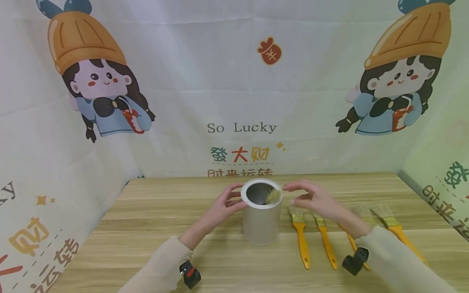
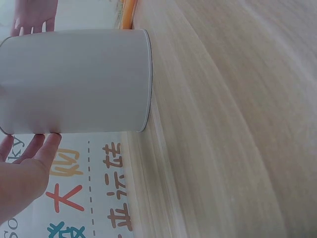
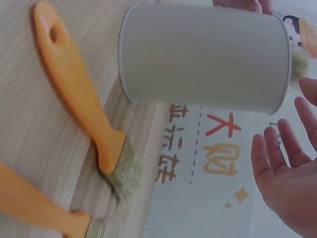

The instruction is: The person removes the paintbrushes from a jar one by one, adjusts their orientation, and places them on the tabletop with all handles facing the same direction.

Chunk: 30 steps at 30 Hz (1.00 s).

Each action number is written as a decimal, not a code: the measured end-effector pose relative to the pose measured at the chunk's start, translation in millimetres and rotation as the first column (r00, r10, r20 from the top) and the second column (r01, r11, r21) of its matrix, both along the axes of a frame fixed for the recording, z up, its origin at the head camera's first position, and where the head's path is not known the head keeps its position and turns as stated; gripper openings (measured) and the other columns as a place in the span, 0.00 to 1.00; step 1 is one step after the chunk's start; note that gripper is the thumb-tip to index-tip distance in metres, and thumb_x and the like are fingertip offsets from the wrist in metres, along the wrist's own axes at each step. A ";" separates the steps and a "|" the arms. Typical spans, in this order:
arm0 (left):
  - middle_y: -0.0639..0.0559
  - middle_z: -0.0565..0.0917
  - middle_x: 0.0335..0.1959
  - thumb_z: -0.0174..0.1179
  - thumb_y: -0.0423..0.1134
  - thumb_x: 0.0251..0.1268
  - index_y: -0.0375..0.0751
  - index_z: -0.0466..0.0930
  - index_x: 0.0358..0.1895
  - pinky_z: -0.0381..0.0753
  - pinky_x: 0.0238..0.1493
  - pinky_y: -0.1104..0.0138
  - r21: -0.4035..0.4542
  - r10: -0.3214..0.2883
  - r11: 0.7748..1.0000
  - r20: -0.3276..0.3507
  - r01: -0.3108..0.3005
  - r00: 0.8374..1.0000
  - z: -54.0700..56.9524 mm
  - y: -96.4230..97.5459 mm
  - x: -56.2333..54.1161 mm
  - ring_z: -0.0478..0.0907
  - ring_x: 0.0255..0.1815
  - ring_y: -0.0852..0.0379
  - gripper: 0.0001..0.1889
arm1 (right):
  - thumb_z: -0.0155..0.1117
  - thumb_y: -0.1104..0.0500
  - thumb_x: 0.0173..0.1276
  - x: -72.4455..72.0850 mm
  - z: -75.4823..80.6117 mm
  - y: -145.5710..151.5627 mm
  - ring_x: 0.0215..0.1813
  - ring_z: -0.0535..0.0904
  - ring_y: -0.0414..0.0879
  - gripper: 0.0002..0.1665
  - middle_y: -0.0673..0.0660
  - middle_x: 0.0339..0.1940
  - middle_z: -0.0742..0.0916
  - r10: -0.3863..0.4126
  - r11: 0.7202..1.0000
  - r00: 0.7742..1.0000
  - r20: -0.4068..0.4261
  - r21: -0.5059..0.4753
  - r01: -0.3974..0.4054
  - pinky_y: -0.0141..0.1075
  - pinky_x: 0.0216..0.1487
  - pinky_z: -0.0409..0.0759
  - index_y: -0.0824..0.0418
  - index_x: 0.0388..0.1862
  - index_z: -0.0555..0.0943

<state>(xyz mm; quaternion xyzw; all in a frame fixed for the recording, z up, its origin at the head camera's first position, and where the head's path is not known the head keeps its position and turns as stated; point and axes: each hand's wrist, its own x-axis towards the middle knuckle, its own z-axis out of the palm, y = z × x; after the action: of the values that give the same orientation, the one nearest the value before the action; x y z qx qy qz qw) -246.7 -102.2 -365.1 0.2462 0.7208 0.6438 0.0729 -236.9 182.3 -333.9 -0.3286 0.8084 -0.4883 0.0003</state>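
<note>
A pale grey cylindrical can (image 1: pixel 261 226) stands upright on the table with its top uncovered. Bristles of a brush (image 1: pixel 272 197) show inside its rim at the right; the rest of that brush is hidden. My left hand (image 1: pixel 229 201) holds the can's left side near the top, thumb in front and fingers behind. In the left wrist view the fingertips (image 2: pixel 52 141) meet the can wall. At the rim's right, my right hand (image 1: pixel 311 199) is apart from the can, fingers spread and holding nothing. Paintbrushes (image 1: pixel 301 244) with orange handles lie near and under the right forearm.
Several paintbrushes lie side by side on the wood-grain table (image 1: pixel 146 228) right of the can, bristles toward the back. A printed white cloth (image 1: pixel 205 81) hangs behind and at both sides. Each wrist carries a small black camera (image 1: pixel 190 274).
</note>
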 end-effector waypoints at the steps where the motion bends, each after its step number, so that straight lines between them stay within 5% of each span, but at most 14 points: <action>1: 0.37 0.66 0.55 0.58 0.36 0.58 0.44 0.60 0.61 0.69 0.52 0.58 -0.001 0.000 1.000 0.002 0.000 1.000 0.1 0.1 0.0 0.67 0.55 0.42 0.27 | 0.60 0.64 0.60 -0.4 0.4 -3.0 0.54 0.68 0.56 0.22 0.59 0.56 0.72 0.006 1.000 1.000 -0.003 -0.003 -0.006 0.38 0.47 0.74 0.64 0.54 0.72; 9: 0.37 0.66 0.55 0.58 0.35 0.58 0.44 0.60 0.60 0.69 0.52 0.58 -0.005 0.012 1.000 0.005 -0.012 1.000 0.6 0.3 -0.6 0.67 0.55 0.42 0.27 | 0.60 0.64 0.59 -8.0 0.6 -21.9 0.56 0.66 0.52 0.24 0.56 0.57 0.72 0.044 0.998 0.999 -0.013 -0.045 -0.045 0.44 0.49 0.72 0.63 0.56 0.70; 17: 0.35 0.65 0.55 0.58 0.34 0.58 0.43 0.59 0.61 0.70 0.51 0.58 0.003 0.000 1.000 0.004 0.000 1.000 -0.2 0.4 -1.7 0.66 0.55 0.41 0.27 | 0.56 0.66 0.60 -10.7 1.8 -30.0 0.58 0.65 0.56 0.21 0.59 0.62 0.66 0.047 0.996 0.993 0.104 -0.081 -0.039 0.43 0.49 0.72 0.62 0.54 0.72; 30: 0.37 0.65 0.55 0.58 0.35 0.58 0.44 0.59 0.61 0.69 0.52 0.58 -0.014 0.011 1.000 0.016 -0.010 1.000 0.1 0.3 -1.0 0.66 0.55 0.42 0.27 | 0.56 0.65 0.56 -16.8 1.5 -36.3 0.60 0.61 0.54 0.14 0.57 0.59 0.69 -0.021 1.000 0.995 0.095 -0.011 0.023 0.50 0.53 0.66 0.61 0.43 0.79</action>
<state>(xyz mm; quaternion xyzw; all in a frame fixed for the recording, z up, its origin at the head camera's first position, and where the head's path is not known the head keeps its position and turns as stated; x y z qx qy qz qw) -247.8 -101.9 -365.0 0.2368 0.7261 0.6409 0.0769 -253.7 146.0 -332.4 -0.2963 0.8081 -0.5082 0.0312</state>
